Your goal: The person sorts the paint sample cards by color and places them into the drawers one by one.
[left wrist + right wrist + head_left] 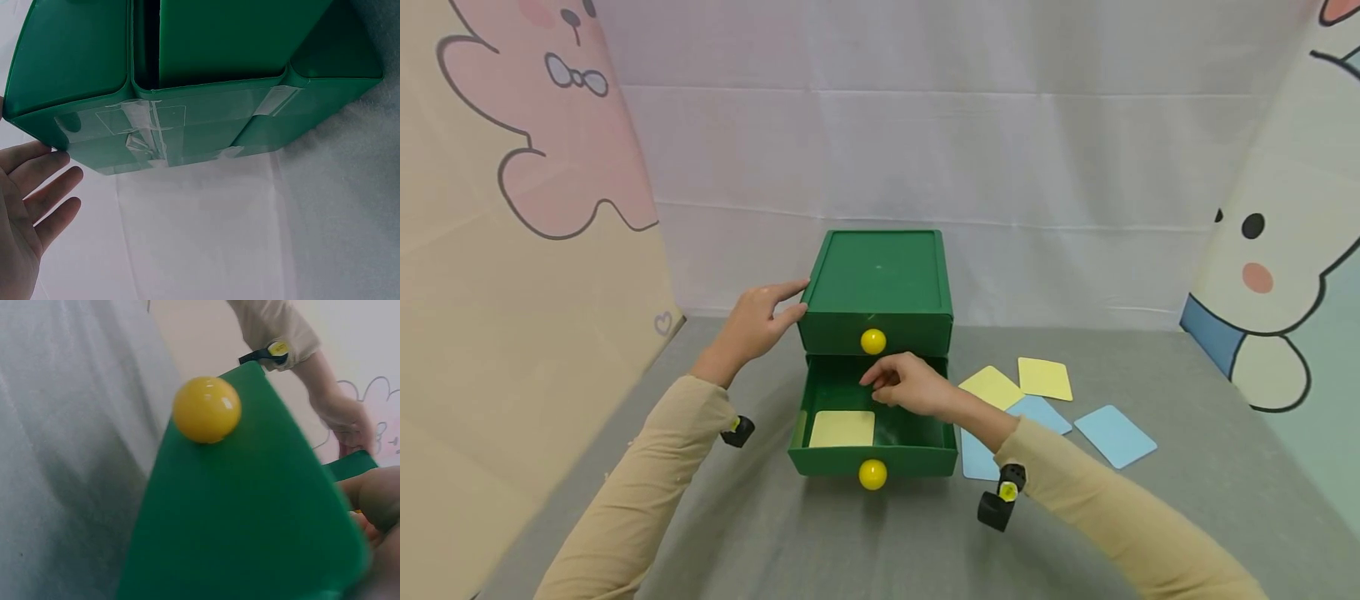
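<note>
A green two-drawer cabinet (880, 271) with yellow round knobs stands on the grey cloth. Its lower drawer (917, 461) is pulled out, the upper one closed. A pale yellow card (842, 428) lies at the front left inside the lower drawer. My left hand (756, 323) touches the cabinet's upper left side with extended fingertips; the left wrist view shows those fingers (53, 187) at the cabinet's edge, fairly spread. Over the pulled-out drawer hovers my right hand (913, 385), its fingers loosely bent and nothing seen in them. In the right wrist view the drawer front hides part of this hand.
Right of the cabinet lie two yellow cards (1045, 379) and several light blue cards (1115, 436), some overlapping and partly hidden by the right forearm. A white curtain (1037, 167) hangs behind, with cartoon-printed cloths at both sides. Clear tape (147, 128) joins the cabinet's side.
</note>
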{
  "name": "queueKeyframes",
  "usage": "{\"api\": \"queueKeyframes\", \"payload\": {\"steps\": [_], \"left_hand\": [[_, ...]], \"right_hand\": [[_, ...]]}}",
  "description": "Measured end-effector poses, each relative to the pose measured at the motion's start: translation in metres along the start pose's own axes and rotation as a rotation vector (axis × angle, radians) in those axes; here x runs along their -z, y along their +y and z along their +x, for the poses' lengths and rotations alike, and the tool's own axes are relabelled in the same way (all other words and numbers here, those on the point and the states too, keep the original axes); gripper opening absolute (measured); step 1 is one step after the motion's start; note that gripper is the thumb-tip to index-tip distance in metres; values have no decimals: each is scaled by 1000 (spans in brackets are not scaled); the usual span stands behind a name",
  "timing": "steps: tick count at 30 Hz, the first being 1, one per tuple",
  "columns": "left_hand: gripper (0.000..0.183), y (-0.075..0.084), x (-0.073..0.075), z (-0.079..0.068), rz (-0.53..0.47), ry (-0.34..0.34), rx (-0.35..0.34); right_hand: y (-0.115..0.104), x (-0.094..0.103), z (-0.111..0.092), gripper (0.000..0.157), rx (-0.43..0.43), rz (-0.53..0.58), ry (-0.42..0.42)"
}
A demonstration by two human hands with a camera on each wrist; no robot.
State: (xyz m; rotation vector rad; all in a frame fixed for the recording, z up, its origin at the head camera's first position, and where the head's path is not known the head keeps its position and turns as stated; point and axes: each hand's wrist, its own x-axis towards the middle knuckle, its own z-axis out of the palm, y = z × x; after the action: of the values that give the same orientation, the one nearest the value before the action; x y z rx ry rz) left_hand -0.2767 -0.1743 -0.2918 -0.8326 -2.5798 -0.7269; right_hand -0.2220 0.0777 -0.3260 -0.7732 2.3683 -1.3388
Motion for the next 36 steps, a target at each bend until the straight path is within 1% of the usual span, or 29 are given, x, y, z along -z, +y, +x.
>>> {"api": "queueKeyframes", "payload": {"steps": [6,12,15,17,21,27,31,36], "left_hand": [[42,0,0,0,1,-1,2],[42,-1,-1,1,-4,1,-6],[42,0,0,0,-9,0,-6],[42,0,0,0,-12,0,-5],[42,-1,-1,0,-10,1,-9],[41,-1,0,0,-16,11,-22],[41,-1,0,0,-14,14,-22],[41,0,0,0,-7,13,-17]], "right_hand": [[-8,20,-14,24,37,9,-13],[-15,47,-33,24,24,24,13],[-11,64,-45,25,14,18,41],[-5,77,-52,26,12,17,64],[18,102,-64,30,-9,-24,127],[66,132,-80,35,-108,-71,203],[98,145,-90,39,-161,-102,242],[134,153,-97,44,-243,-155,290]]}}
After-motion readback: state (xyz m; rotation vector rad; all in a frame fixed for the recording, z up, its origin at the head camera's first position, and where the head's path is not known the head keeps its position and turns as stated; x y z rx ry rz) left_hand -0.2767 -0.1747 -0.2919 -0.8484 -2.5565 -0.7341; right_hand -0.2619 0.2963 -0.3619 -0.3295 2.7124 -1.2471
